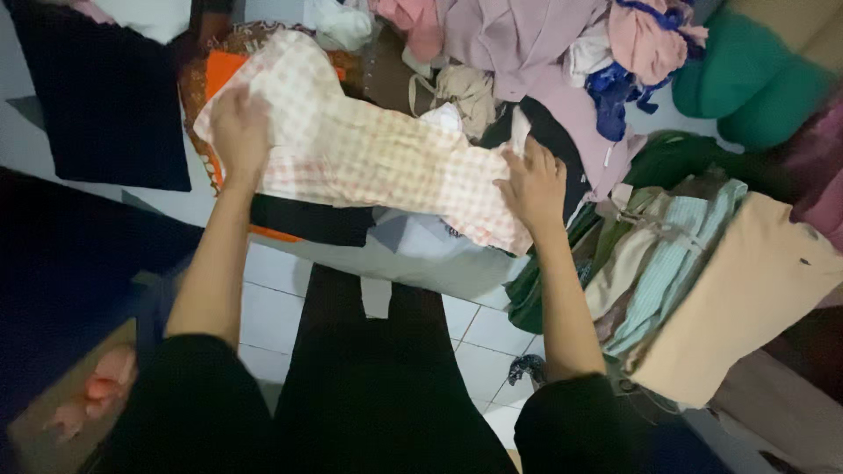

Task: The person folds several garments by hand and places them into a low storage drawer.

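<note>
While both hands press down flat, the checked cloth lies spread between them: pale cream with a faint pink-orange check, wrinkled, running diagonally from upper left to lower right. Left hand sits palm down on its upper-left part, fingers loosely curled onto the fabric. Right hand rests open on the lower-right end, fingers splayed at the edge. Neither clearly pinches it; can't tell any grip beyond pressing.

Cloth lies on top of other laundry, not on bare floor: an orange piece pokes out under the upper-left corner, a black garment and a grey one under the lower edge. White tiled floor shows below that.

Right of the right hand, close by: a folded stack in tan, striped pale green and beige. Above: a loose heap of mauve, pink and blue clothes, crowding the cloth's far edge. Dark folded fabric at upper left, apart.
</note>
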